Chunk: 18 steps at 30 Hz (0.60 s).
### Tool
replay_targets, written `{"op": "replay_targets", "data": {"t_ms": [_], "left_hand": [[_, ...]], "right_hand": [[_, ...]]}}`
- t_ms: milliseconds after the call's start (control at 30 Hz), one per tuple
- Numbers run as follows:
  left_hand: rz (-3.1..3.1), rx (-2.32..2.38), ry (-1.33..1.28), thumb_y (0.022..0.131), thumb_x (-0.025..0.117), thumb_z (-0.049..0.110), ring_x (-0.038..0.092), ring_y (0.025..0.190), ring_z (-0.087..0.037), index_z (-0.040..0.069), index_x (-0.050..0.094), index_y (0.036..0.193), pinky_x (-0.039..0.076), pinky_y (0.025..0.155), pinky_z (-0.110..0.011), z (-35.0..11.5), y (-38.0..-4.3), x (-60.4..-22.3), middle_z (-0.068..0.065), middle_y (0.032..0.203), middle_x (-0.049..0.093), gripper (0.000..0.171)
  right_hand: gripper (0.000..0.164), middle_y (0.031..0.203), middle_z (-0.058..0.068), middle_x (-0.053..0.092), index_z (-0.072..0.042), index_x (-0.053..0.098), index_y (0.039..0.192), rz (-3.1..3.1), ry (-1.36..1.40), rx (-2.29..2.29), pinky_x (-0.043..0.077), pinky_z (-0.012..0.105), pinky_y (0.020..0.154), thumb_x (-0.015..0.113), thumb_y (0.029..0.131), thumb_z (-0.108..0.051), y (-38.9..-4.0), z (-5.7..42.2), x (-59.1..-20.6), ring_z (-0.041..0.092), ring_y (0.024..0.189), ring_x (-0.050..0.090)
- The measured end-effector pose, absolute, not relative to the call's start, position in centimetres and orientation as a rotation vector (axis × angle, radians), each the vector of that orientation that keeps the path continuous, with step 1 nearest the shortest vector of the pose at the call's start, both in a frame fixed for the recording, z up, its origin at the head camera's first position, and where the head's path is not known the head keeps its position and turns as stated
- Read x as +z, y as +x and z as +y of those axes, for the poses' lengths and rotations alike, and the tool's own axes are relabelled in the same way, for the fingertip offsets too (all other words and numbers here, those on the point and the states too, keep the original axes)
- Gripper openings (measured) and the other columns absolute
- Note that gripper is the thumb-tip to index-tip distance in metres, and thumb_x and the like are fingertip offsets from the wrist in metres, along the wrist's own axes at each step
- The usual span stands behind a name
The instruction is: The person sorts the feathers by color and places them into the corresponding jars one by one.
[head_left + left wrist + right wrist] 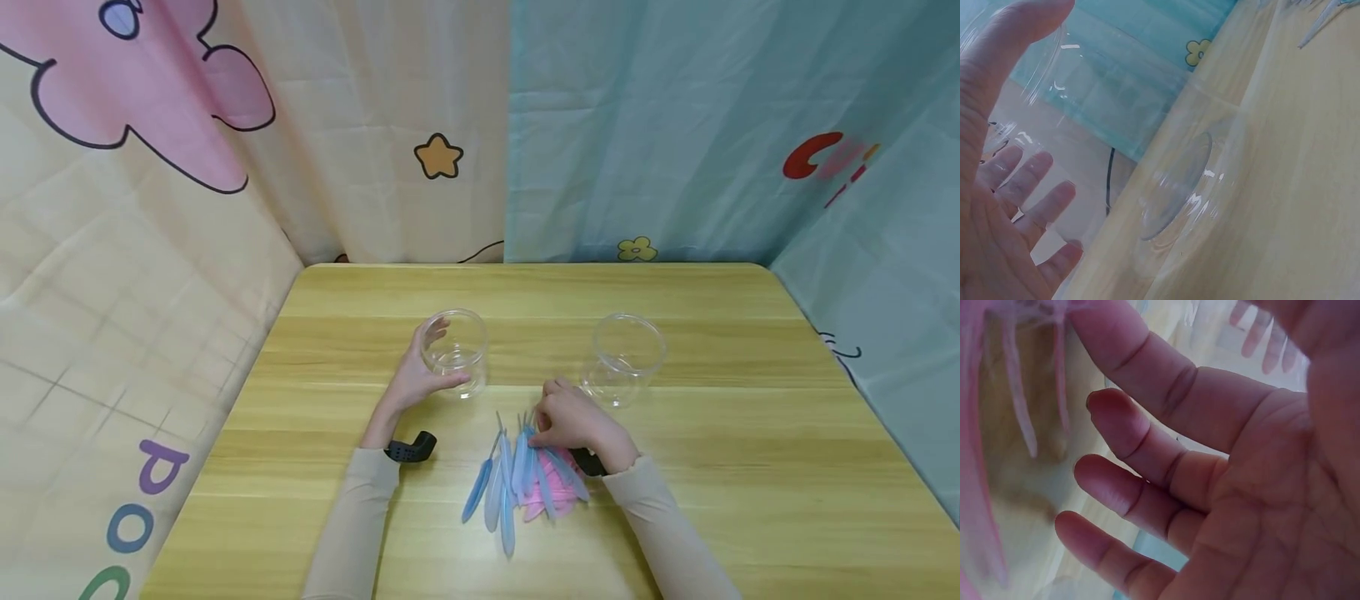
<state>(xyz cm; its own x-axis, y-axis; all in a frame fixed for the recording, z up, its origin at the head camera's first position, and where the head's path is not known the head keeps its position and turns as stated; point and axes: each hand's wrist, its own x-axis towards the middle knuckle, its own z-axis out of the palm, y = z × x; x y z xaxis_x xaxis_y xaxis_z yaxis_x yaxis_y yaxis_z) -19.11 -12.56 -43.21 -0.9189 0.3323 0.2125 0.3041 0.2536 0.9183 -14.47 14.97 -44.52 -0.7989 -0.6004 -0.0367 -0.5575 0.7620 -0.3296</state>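
My left hand (418, 372) holds a clear plastic jar (471, 385) by its side, the thumb in front and the fingers round the back. In the left wrist view the jar's round base (1179, 187) is close to the tabletop. My right hand (577, 417) is over a pile of feathers, thumb and index finger pinching at the quill end of a feather. Light blue feathers (507, 508) lie fanned out, quills pointing away from me, with pink feathers (557, 493) beneath some of them. In the right wrist view pink feathers (1019, 394) hang near the index fingertip, and the other fingers are loosely bent.
A second clear jar (628, 354) stands upright beyond my right hand. The wooden table (750, 467) runs back to printed curtains (637, 108), which also enclose both sides.
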Motion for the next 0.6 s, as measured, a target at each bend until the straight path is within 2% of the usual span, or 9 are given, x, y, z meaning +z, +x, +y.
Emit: {"op": "replay_targets", "data": {"t_ms": [300, 467, 600], "left_hand": [[2.445, 1.812, 0.636, 0.071, 0.083, 0.008, 0.026, 0.135, -0.035, 0.007, 0.020, 0.147, 0.026, 0.101, -0.061, -12.9, -19.7, -43.9, -0.017, 0.147, 0.029, 0.099], [2.452, 1.826, 0.638, 0.069, 0.085, 0.010, 0.026, 0.135, -0.031, 0.016, 0.020, 0.149, 0.025, 0.101, -0.061, -13.1, -21.0, -46.3, -0.009, 0.149, 0.029, 0.103], [2.449, 1.842, 0.634, 0.068, 0.087, 0.016, 0.028, 0.135, -0.024, 0.023, 0.022, 0.148, 0.026, 0.101, -0.059, -13.0, -21.1, -46.7, -0.001, 0.147, 0.031, 0.102]], "right_hand": [[0.034, 0.071, -0.009, 0.043, -0.020, 0.054, 0.055, 2.803, -0.908, -0.475, 0.035, 0.032, 0.066, 0.081, 0.073, -0.032, -14.8, 15.0, -44.8, 0.016, 0.075, 0.038], [0.031, 0.071, -0.009, 0.044, -0.020, 0.057, 0.055, 2.757, -0.904, -0.560, 0.035, 0.033, 0.067, 0.079, 0.074, -0.029, -14.9, 15.2, -44.5, 0.015, 0.076, 0.040], [0.026, 0.072, -0.008, 0.047, -0.021, 0.061, 0.057, 2.709, -0.910, -0.671, 0.036, 0.032, 0.068, 0.077, 0.076, -0.026, -15.0, 15.8, -43.9, 0.012, 0.072, 0.044]]}}
